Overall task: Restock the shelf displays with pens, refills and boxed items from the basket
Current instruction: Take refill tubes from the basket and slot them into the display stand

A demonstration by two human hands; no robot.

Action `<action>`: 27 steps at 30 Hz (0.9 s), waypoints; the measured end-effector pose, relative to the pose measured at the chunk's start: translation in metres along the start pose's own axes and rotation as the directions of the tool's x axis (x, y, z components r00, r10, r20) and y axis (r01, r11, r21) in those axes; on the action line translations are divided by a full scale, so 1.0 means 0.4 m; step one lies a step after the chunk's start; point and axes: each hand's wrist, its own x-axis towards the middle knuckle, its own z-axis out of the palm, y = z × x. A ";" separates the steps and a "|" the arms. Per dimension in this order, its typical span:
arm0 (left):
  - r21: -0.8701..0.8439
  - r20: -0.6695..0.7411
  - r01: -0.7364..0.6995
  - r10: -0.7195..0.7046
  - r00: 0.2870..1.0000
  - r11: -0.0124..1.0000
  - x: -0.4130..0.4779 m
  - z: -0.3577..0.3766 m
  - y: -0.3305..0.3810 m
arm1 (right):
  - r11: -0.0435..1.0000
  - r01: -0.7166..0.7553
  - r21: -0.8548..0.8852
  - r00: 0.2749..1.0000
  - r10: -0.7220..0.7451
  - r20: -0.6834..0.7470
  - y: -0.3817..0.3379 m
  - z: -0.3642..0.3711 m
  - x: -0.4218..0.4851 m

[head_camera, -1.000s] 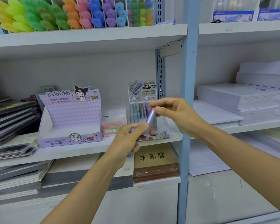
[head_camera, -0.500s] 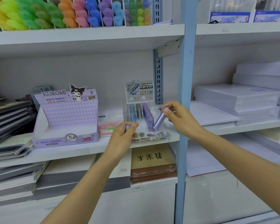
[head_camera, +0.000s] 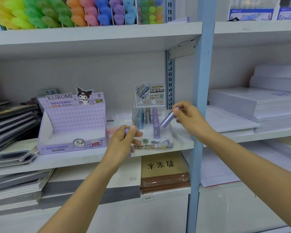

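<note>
On the middle shelf (head_camera: 77,159), just left of the blue upright (head_camera: 202,98), the right hand (head_camera: 190,118) pinches a lilac refill tube (head_camera: 168,119) by its upper end. The tube hangs tilted, its lower end aimed down-left at the clear display tray (head_camera: 158,146). It is close to the purple row (head_camera: 155,122) but apparently not yet seated. The left hand (head_camera: 123,142) is curled round a second tube (head_camera: 126,131) at the tray's near-left corner, between the tray and the Kuromi box (head_camera: 71,125).

To seat it well, I would bring the tube upright before lowering it and line it up with the place just right of the purple row. I would let go only once its base is down, so the standing tubes are not knocked over. The light plastic tray looks likely to slide, so the left hand is best kept from nudging it.

Whether that side has a free slot cannot be told: the clear walls blur and the tube covers the spot. How many tubes the left hand holds is hidden by its fingers. The basket is out of view, and the tubes' small print is unreadable.
</note>
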 end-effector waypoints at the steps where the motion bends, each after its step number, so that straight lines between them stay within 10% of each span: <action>1: -0.041 0.000 -0.023 0.023 1.000 0.999 0.002 -0.001 0.005 | 0.999 0.038 0.013 0.998 -0.037 -0.058 -0.009 -0.003 0.015; 12: -0.272 0.111 0.090 -0.061 0.992 0.958 0.068 -0.005 -0.016 | 0.960 0.042 -0.277 0.971 -0.105 -0.216 0.046 0.079 0.187; 27: -0.264 0.200 -0.067 0.122 0.972 0.962 0.086 -0.032 -0.015 | 0.822 0.134 -0.553 0.991 -0.096 0.097 0.078 0.092 0.255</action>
